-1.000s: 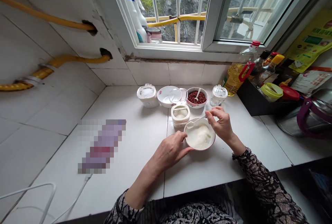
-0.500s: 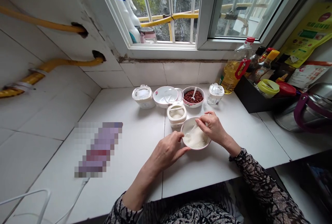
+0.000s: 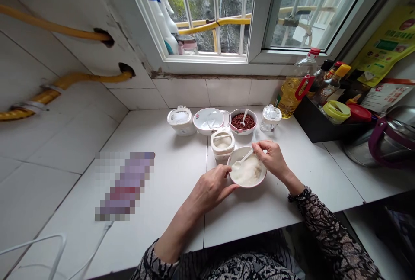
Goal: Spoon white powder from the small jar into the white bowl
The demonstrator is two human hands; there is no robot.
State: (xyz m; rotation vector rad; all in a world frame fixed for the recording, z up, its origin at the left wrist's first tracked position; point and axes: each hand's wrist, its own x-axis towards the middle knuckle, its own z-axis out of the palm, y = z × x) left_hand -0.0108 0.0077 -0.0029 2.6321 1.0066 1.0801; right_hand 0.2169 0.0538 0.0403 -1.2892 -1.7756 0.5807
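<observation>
A white bowl [image 3: 231, 180] with pale granular or powdery contents [image 3: 251, 172] stands on the counter in front of me. My left hand [image 3: 210, 188] grips its left rim between thumb and fingers. Pinched in my right hand [image 3: 269, 159] is the handle of a small white spoon [image 3: 245, 156], its head low over the contents at the bowl's left side. Just behind the bowl is a white container [image 3: 222, 155] with its lid up and pale contents inside. Farther back, a bowl of dark red beans [image 3: 248, 120] has another white spoon resting in it.
Along the wall stand a lidded white container [image 3: 182, 132], a white dish [image 3: 205, 115] and a clear-lidded jar [image 3: 270, 117]. An oil bottle [image 3: 290, 94] and a black seasoning box [image 3: 311, 126] are at right. A pixelated purple object [image 3: 125, 189] with a cable lies left.
My right hand has shifted slightly right, and the spoon now shows more clearly, its head toward the bowl's left side. My left hand keeps its hold on the rim.
</observation>
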